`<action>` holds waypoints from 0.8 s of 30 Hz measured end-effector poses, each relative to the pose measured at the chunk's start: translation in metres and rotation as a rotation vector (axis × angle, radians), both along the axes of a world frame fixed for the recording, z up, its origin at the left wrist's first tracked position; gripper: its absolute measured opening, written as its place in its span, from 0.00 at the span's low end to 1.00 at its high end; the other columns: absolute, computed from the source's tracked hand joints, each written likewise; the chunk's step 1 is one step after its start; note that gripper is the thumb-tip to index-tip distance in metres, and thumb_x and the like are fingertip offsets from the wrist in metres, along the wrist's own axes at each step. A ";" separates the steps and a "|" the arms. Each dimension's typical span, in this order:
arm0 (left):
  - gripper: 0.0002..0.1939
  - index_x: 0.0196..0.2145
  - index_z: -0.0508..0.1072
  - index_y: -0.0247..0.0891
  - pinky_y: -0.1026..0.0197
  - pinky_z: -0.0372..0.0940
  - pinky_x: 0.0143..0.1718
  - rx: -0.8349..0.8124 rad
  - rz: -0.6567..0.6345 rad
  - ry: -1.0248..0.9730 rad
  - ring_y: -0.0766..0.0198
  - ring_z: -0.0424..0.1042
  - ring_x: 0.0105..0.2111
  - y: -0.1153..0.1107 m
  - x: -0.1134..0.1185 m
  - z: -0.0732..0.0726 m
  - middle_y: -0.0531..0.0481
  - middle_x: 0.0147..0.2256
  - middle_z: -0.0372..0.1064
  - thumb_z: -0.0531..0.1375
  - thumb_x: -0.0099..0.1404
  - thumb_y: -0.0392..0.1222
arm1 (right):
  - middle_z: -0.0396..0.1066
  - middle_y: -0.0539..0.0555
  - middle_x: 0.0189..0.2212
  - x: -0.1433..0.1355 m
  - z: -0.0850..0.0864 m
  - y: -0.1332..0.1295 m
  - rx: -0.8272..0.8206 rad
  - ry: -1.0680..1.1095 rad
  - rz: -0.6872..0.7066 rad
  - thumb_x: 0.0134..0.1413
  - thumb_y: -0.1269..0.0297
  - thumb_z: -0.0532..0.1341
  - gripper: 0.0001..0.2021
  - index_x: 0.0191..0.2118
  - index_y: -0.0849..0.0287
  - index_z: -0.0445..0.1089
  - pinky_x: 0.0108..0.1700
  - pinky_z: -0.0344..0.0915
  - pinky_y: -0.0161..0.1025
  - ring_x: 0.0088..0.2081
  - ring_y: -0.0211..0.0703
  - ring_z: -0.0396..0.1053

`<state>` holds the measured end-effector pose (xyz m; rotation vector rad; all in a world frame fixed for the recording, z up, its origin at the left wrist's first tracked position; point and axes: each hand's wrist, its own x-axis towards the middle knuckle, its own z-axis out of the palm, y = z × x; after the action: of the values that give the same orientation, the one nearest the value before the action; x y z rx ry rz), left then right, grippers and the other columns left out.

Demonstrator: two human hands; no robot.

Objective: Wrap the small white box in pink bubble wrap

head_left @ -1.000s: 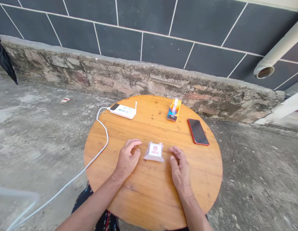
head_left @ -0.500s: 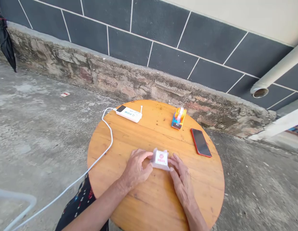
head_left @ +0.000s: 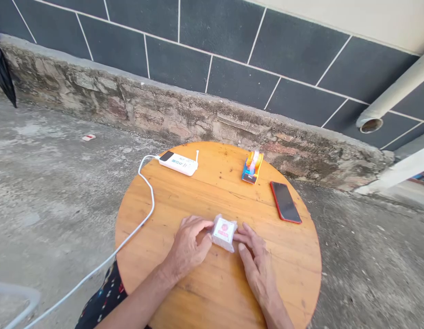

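Note:
A small square packet (head_left: 223, 232), white with red print and wrapped in clear plastic or bubble wrap, lies on the round wooden table (head_left: 184, 196) between my hands. At its left edge is my left hand (head_left: 190, 242), index finger and thumb apart, their tips at the wrapping. My right hand (head_left: 256, 260) rests on the right side, fingers spread, with the fingertips at or just beside the packet's right edge. Neither hand is closed around it. Whether every fingertip touches the wrapping, I cannot tell.
Toward the back left lies a white power bank (head_left: 178, 163) with a white cable (head_left: 148, 214) running off the table's left edge. A blue and orange tape dispenser (head_left: 252, 168) stands at the back; a red-edged phone (head_left: 286, 202) lies at the right. A stone-based wall (head_left: 171, 109) runs behind.
The packet has turned a little clockwise on the table between my fingers. Both hands stay beside it. The whole view has shifted slightly.

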<state>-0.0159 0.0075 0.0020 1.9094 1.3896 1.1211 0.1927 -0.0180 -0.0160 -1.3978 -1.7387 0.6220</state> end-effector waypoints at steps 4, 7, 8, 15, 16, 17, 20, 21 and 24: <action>0.19 0.43 0.71 0.41 0.54 0.64 0.47 -0.012 0.028 -0.071 0.57 0.69 0.44 -0.002 -0.002 0.002 0.48 0.42 0.73 0.54 0.54 0.30 | 0.69 0.56 0.50 -0.002 0.002 0.000 -0.017 0.016 -0.097 0.62 0.57 0.52 0.23 0.61 0.52 0.53 0.58 0.55 0.59 0.55 0.52 0.62; 0.23 0.47 0.69 0.40 0.54 0.63 0.49 0.000 0.001 -0.098 0.57 0.69 0.46 -0.004 -0.003 0.003 0.48 0.46 0.72 0.55 0.53 0.30 | 0.64 0.56 0.56 -0.003 0.006 -0.001 -0.025 -0.061 -0.072 0.62 0.57 0.53 0.26 0.64 0.51 0.47 0.60 0.51 0.59 0.59 0.52 0.57; 0.23 0.48 0.69 0.41 0.54 0.63 0.49 0.003 -0.010 -0.093 0.57 0.69 0.46 -0.004 -0.003 0.004 0.48 0.46 0.72 0.56 0.53 0.31 | 0.63 0.56 0.56 -0.004 0.007 -0.001 -0.029 -0.084 -0.044 0.62 0.57 0.52 0.28 0.65 0.51 0.45 0.61 0.49 0.58 0.60 0.52 0.55; 0.23 0.47 0.69 0.43 0.53 0.63 0.49 0.007 -0.026 -0.055 0.57 0.70 0.44 -0.002 0.005 0.003 0.50 0.44 0.73 0.58 0.53 0.31 | 0.60 0.57 0.58 -0.001 0.004 -0.002 -0.044 -0.123 0.045 0.63 0.58 0.51 0.28 0.66 0.52 0.42 0.60 0.53 0.57 0.60 0.52 0.57; 0.23 0.48 0.69 0.43 0.53 0.63 0.48 0.003 -0.025 -0.053 0.57 0.70 0.44 -0.002 0.005 0.003 0.50 0.43 0.73 0.58 0.53 0.31 | 0.60 0.57 0.58 -0.001 0.004 -0.002 -0.039 -0.131 0.045 0.63 0.58 0.51 0.28 0.66 0.51 0.42 0.60 0.53 0.58 0.60 0.52 0.56; 0.24 0.48 0.69 0.43 0.53 0.63 0.48 0.002 -0.025 -0.048 0.57 0.70 0.43 -0.003 0.005 0.004 0.50 0.42 0.73 0.58 0.52 0.31 | 0.60 0.57 0.58 -0.002 0.004 -0.002 -0.030 -0.140 0.048 0.63 0.58 0.52 0.29 0.66 0.51 0.42 0.60 0.52 0.58 0.60 0.53 0.56; 0.26 0.49 0.68 0.43 0.52 0.63 0.48 0.015 -0.023 -0.032 0.56 0.69 0.43 -0.005 0.005 0.005 0.50 0.41 0.72 0.58 0.51 0.31 | 0.63 0.58 0.56 -0.003 0.004 -0.002 -0.014 -0.121 0.009 0.62 0.58 0.53 0.27 0.64 0.52 0.47 0.60 0.52 0.60 0.59 0.54 0.57; 0.27 0.50 0.67 0.42 0.51 0.63 0.48 0.018 -0.027 -0.029 0.56 0.69 0.43 -0.006 0.004 0.006 0.49 0.41 0.72 0.58 0.50 0.31 | 0.65 0.58 0.55 -0.003 0.003 -0.002 -0.013 -0.089 -0.031 0.61 0.58 0.53 0.26 0.63 0.53 0.50 0.60 0.53 0.60 0.58 0.54 0.59; 0.28 0.51 0.66 0.40 0.51 0.63 0.49 0.010 -0.054 -0.031 0.55 0.69 0.44 -0.008 0.002 0.007 0.48 0.42 0.71 0.57 0.50 0.31 | 0.66 0.60 0.53 -0.001 -0.001 -0.002 -0.010 0.027 -0.168 0.61 0.57 0.53 0.21 0.58 0.56 0.58 0.58 0.56 0.58 0.56 0.53 0.62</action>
<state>-0.0142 -0.0004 0.0092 1.9175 1.3102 1.1291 0.1914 -0.0200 -0.0169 -1.5172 -1.5798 0.5548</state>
